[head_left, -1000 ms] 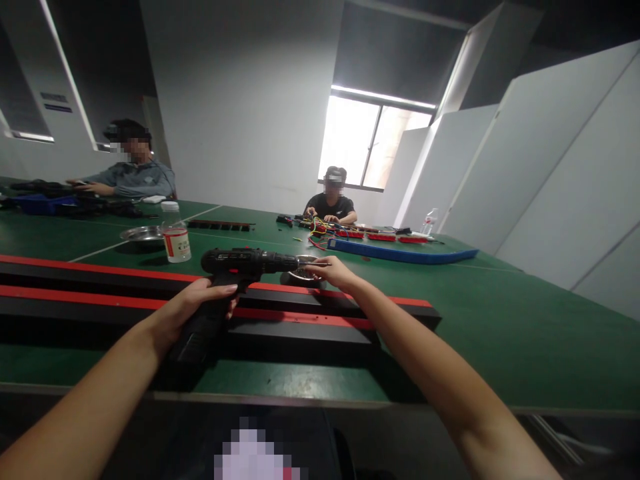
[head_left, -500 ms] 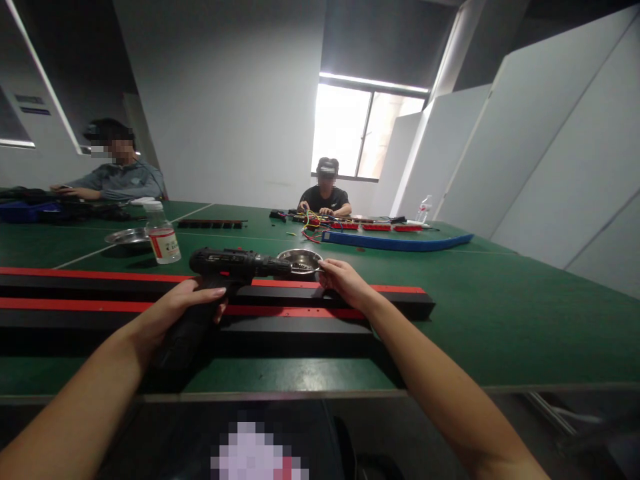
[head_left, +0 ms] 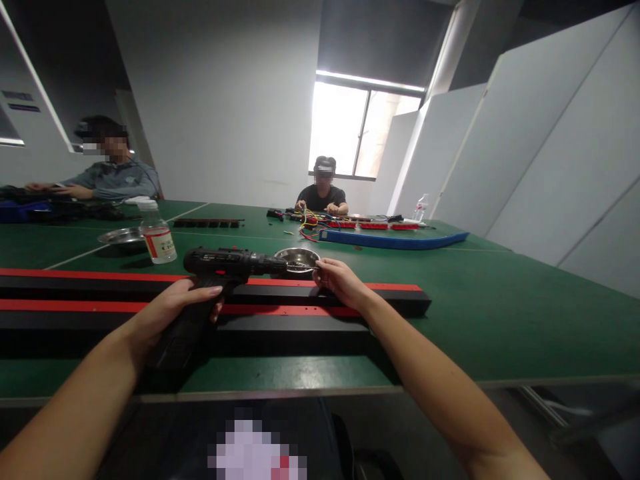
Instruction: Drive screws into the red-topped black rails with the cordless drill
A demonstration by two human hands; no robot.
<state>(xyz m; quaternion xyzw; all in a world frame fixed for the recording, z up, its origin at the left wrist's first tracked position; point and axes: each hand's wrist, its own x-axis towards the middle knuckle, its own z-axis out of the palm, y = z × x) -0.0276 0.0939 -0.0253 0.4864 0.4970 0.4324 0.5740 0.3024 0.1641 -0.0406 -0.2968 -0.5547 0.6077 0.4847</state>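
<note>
My left hand (head_left: 175, 303) is wrapped round the handle of a black cordless drill (head_left: 217, 263), which points right. A thin bit (head_left: 295, 265) sticks out of its chuck. At the bit's far end, the fingers of my right hand (head_left: 340, 277) are pinched together; whether they grip the bit's tip or a small screw on it is too small to tell. Just behind the bit stands a metal bowl (head_left: 286, 253) with small dark pieces in it. Below the drill lie two long black bars with red top faces, a farther bar (head_left: 395, 300) and a nearer bar (head_left: 300, 325).
A clear bottle (head_left: 159, 243) stands left of the drill, beside a metal dish (head_left: 113, 238). Farther back lie a blue strip (head_left: 395, 241), coloured wires (head_left: 307, 223) and a dark slotted strip (head_left: 207, 223). Two people sit at the green table (head_left: 500, 313).
The view has shifted slightly, so everything sits a little farther left. My hands and the drill keep nearly the same pose. One hand of the person opposite has moved slightly.
</note>
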